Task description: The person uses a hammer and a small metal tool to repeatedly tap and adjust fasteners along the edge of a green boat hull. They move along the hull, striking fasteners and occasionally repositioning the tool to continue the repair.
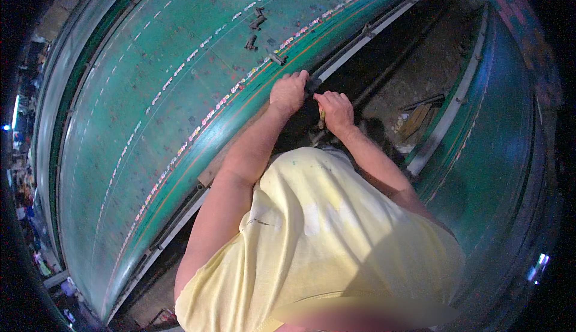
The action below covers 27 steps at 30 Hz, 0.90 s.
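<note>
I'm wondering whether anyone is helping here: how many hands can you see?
2: the left hand at the edge of the big green surface, and the right hand just beside the left one. Others could be hidden in shadow.

Right there at the edge of the green table [180, 104], the left hand [289, 93] bends over the rim; near it, the right hand [335, 110] holds a yellowish piece [322, 116]. Dark fittings [251, 42] lie farther off.

Worn on the head, the fisheye camera looks steeply down, close above the yellow shirt [324, 224] at six o'clock; left hand [289, 93] and right hand [336, 111] lie near centre, the green surface [162, 122] bending toward ten o'clock.
</note>
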Tool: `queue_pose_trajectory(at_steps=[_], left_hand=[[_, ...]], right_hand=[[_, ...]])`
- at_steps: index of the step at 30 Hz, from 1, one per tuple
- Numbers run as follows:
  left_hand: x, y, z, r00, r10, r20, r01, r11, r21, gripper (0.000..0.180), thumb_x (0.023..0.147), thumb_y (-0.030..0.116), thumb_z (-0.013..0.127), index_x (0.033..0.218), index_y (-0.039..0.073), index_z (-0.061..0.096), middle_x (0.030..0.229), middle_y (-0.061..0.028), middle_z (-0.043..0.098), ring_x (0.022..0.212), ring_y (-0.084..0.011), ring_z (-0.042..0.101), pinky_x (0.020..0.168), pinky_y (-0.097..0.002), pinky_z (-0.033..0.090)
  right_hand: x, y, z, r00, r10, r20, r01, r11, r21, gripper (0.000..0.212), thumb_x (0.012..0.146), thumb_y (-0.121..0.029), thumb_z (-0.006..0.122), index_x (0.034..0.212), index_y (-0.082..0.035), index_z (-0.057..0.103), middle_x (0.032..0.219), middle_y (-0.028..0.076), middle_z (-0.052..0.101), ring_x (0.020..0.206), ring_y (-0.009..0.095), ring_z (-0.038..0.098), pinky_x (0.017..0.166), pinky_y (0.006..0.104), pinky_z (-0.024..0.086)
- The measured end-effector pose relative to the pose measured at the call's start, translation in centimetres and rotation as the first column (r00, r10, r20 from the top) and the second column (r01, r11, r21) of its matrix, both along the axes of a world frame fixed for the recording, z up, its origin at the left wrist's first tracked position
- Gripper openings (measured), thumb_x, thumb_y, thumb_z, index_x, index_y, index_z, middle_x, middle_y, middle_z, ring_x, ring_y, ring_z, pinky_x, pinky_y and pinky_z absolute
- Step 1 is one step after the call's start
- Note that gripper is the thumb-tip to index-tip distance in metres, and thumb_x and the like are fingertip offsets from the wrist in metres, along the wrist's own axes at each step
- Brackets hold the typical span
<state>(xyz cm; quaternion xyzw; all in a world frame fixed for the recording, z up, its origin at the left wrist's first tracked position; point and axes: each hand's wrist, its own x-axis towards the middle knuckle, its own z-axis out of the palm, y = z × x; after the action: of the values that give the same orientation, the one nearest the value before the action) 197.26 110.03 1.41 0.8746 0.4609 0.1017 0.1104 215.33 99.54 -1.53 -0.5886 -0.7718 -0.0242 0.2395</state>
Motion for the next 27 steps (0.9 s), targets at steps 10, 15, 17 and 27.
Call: queue_pose_trajectory(at_steps=[10,15,17,27], left_hand=[[0.1,0.5,0.4,0.998,-0.009,-0.069,0.005,0.998,-0.068,0.023,0.1,0.014,0.062,0.123,0.013,0.061,0.119,-0.0142,0.075,0.113,-0.0359,0.073,0.096,-0.0494,0.06],[0.1,0.5,-0.3,0.999,-0.015,-0.043,0.012,0.998,-0.062,0.029,0.095,0.012,0.067,0.123,0.011,0.06,0.117,-0.0168,0.074,0.111,-0.0387,0.072,0.095,-0.0509,0.059],[0.2,0.4,-0.1,0.998,-0.028,-0.06,0.025,0.999,-0.039,0.025,0.098,0.013,0.064,0.123,0.012,0.061,0.117,-0.014,0.074,0.113,-0.0348,0.072,0.095,-0.0492,0.06],[0.7,0.1,0.7,0.998,0.002,-0.059,-0.004,1.0,-0.021,0.023,0.095,0.013,0.065,0.117,0.01,0.061,0.114,-0.0141,0.074,0.11,-0.0355,0.072,0.093,-0.049,0.059]], right_hand=[[-0.5,0.0,-2.7,0.996,-0.041,-0.079,0.048,0.996,0.082,0.038,0.093,-0.024,0.08,0.128,-0.012,0.071,0.102,0.008,0.07,0.096,0.031,0.066,0.092,0.0498,0.048],[-0.3,0.3,-4.8,0.954,-0.049,-0.296,0.049,0.999,-0.008,0.027,0.1,-0.018,0.077,0.125,-0.01,0.07,0.093,0.008,0.071,0.082,0.026,0.067,0.078,0.0431,0.052],[-0.8,0.7,-6.0,0.699,-0.107,-0.707,-0.003,0.988,-0.152,0.022,0.104,-0.019,0.072,0.124,-0.008,0.07,0.09,0.005,0.069,0.077,0.021,0.064,0.073,0.0385,0.051],[0.4,1.5,-7.9,-0.52,-0.82,-0.238,-0.791,0.568,-0.228,0.03,0.113,-0.041,0.057,0.114,-0.013,0.069,0.058,-0.005,0.035,0.051,0.011,0.033,0.049,0.0308,0.027]])
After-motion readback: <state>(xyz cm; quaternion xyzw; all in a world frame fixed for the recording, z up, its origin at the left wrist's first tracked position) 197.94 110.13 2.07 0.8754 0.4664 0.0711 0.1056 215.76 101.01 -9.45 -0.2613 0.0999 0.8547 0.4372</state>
